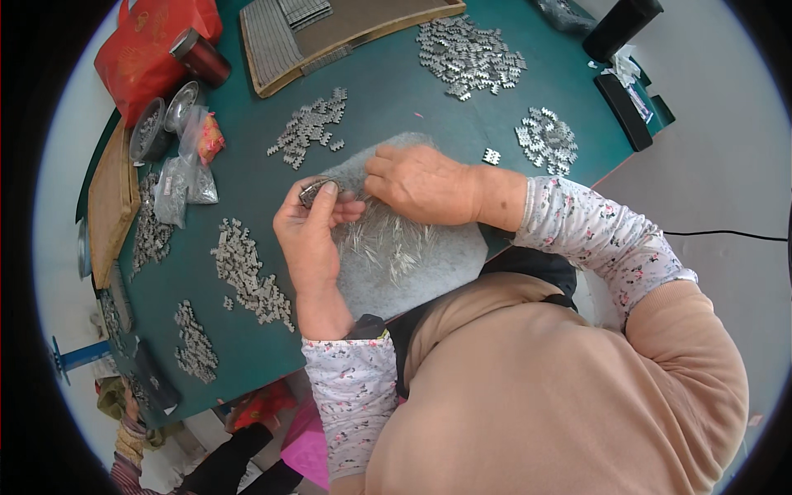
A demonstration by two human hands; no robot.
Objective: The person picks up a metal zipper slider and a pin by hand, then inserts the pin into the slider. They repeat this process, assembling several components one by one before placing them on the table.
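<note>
Grey bits [148, 128] in tub [155, 154], L hand [308, 229] holding dark pc [311, 193], R hand [425, 183] grip unclear.

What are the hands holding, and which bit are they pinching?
The left hand holds a small metallic piece, its right end under the thumb. Whether the right hand holds anything in its curled fingers, I can't tell.

A green table [379, 103] carries metal pieces [472, 59] — and a wooden tray [388, 18].
</note>
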